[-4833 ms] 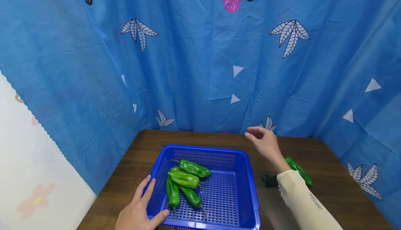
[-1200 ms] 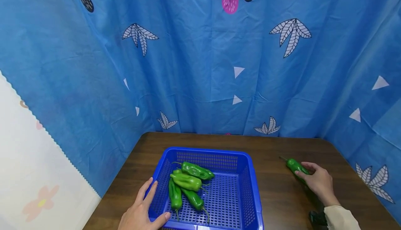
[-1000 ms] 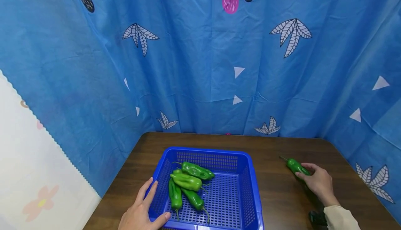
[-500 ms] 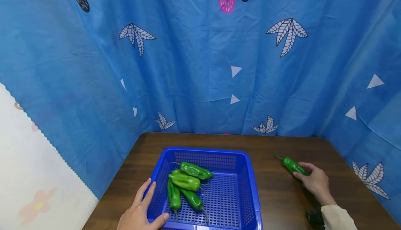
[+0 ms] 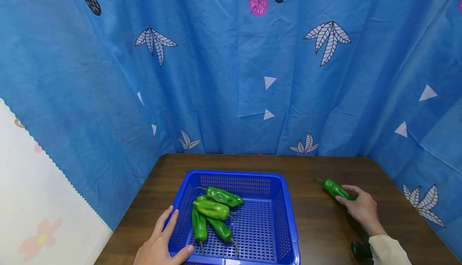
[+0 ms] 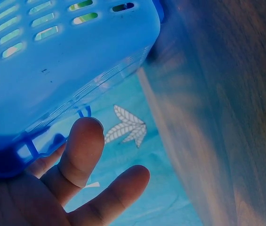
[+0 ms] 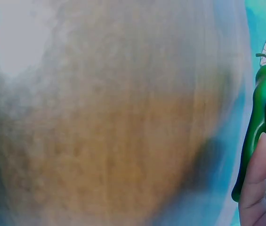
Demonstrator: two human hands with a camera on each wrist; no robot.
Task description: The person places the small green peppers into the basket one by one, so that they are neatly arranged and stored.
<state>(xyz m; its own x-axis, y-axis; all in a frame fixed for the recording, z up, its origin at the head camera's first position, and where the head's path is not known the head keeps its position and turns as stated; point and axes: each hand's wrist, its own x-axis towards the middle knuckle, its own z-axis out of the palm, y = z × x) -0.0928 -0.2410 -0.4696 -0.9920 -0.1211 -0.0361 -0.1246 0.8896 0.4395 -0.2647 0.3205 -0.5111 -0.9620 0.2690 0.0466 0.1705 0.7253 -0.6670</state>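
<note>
My right hand point(image 5: 362, 209) pinches a long green pepper point(image 5: 333, 188) between thumb and fingers at the table's right side. In the right wrist view the same pepper point(image 7: 260, 108) shows at the right edge, stem up, with fingertips against it. My left hand point(image 5: 157, 241) rests at the left rim of a blue plastic basket point(image 5: 285, 213), fingers fairly straight along it and the thumb by the front corner. Several green peppers lie heaped in the basket's left half, a lighter green pepper point(image 5: 212, 207) on top. The basket wall point(image 6: 90, 61) fills the left wrist view's upper left.
A brown wooden table point(image 5: 310, 225) bears everything, with its back edge against a blue patterned curtain point(image 5: 231, 76). A pale floral cloth point(image 5: 43, 201) hangs at the left. A dark small device point(image 5: 360, 249) sits at the right wrist.
From above the table right of the basket, my right hand has moved farther right and taken hold of the pepper there. My left hand has stayed at the basket. The view shifts slightly.
</note>
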